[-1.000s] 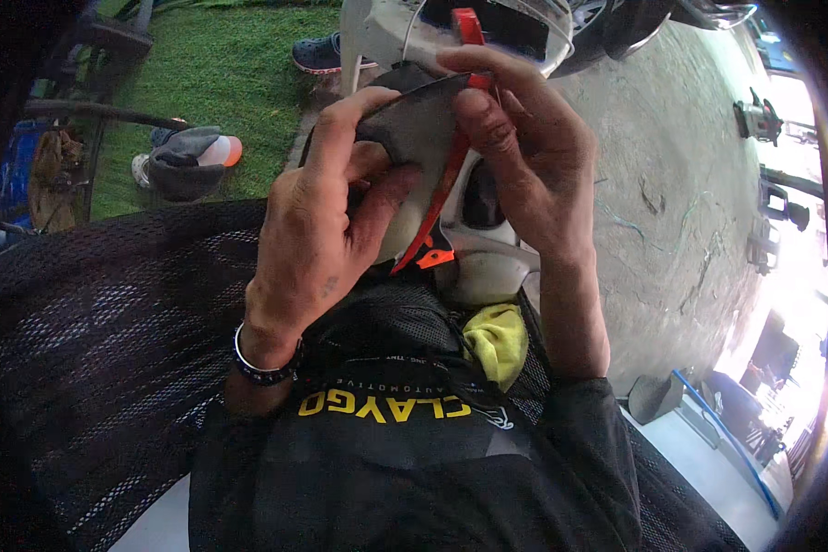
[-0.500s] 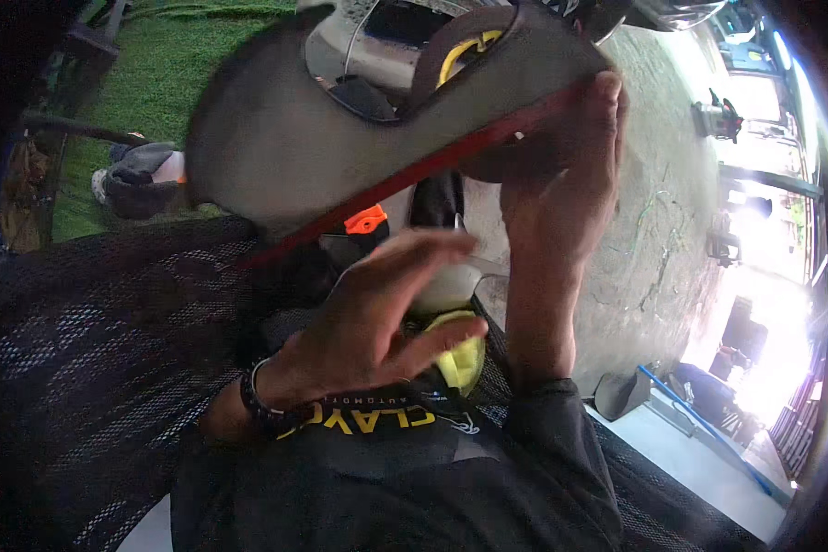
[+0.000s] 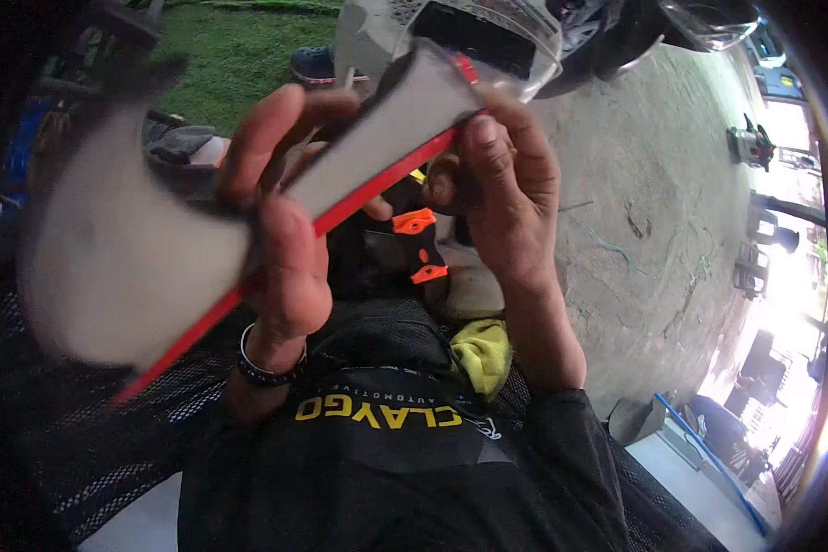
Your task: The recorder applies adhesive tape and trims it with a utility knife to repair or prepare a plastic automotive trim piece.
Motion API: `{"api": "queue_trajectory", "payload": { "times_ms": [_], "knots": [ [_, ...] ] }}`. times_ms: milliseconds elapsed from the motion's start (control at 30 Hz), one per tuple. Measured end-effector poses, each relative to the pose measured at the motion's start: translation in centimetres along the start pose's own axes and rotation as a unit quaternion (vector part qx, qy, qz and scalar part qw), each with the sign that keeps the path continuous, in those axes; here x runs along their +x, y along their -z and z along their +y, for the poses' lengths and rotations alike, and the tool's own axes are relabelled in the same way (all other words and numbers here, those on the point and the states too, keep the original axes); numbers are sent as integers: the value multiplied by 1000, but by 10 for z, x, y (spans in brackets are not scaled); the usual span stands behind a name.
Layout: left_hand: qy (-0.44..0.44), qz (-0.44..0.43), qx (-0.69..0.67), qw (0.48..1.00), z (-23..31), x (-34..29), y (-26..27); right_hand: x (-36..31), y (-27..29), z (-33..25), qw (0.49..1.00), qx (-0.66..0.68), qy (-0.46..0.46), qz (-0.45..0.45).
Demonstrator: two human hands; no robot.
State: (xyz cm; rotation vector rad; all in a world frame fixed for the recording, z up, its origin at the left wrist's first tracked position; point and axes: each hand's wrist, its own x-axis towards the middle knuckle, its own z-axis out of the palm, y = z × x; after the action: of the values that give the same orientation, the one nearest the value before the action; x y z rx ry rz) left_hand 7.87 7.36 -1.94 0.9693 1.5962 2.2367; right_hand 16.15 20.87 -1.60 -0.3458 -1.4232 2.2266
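A curved panel [image 3: 138,276], pale grey on the face towards me with a red strip along its lower edge, slants across the view. Its broad end at the left is smeared by motion. My left hand [image 3: 290,258] grips the panel's middle, thumb on the near face and fingers over the upper edge. At the narrow upper end, my right hand [image 3: 520,184] pinches the panel between thumb and curled fingers. Below my hands, a black piece with orange ends [image 3: 419,244] shows near my lap. Beside it a yellow cloth [image 3: 483,359] lies against my dark shirt.
A pale scuffed body part with a dark window [image 3: 474,41] stands ahead. Green turf [image 3: 235,55] lies at the far left, with a dark blue clog [image 3: 313,64] on it. Concrete floor [image 3: 653,202] stretches right. A blue rod [image 3: 708,460] lies over a white surface at lower right.
The panel has come down and to the left, its pale face turned more into view. My left hand, free before, has risen and closed on it; my right hand has lowered with its end.
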Motion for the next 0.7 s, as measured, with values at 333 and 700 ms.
{"api": "queue_trajectory", "payload": {
  "times_ms": [333,700],
  "knots": [
    [176,15,-61,982,-36,-12,5,17,71,-40,902,-358,238,40],
    [348,-75,-54,933,-62,-27,-33,3,106,-32,907,-347,185,153]
  ]
}}
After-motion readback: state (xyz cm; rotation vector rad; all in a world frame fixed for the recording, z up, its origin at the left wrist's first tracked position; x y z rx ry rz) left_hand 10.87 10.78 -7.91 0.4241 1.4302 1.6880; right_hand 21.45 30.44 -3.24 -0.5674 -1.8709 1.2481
